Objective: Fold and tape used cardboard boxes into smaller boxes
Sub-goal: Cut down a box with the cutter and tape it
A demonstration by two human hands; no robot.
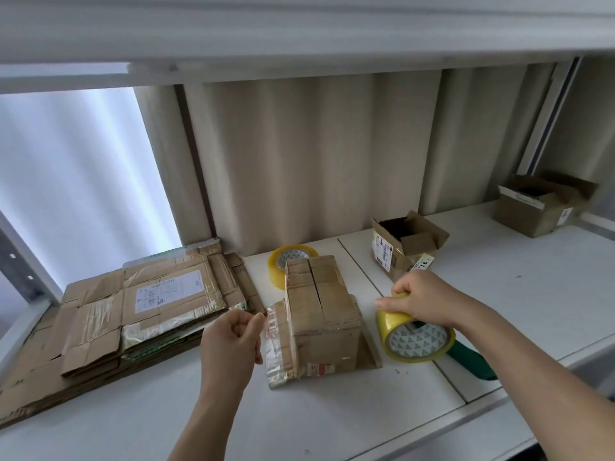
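Cardboard box (321, 314) is sitting on the desk (332, 420) between your hands because you are pinching the tape end with your left hand (233, 341) fingers while your right hand (422, 302) fingers are curling round the tape roll (414, 334) to pull tape across it.

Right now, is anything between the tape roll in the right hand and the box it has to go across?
Nothing visible. The right hand grips the tape roll just right of the box, with only bare shelf between. The left hand pinches a clear strip at the box's left side, off that path.
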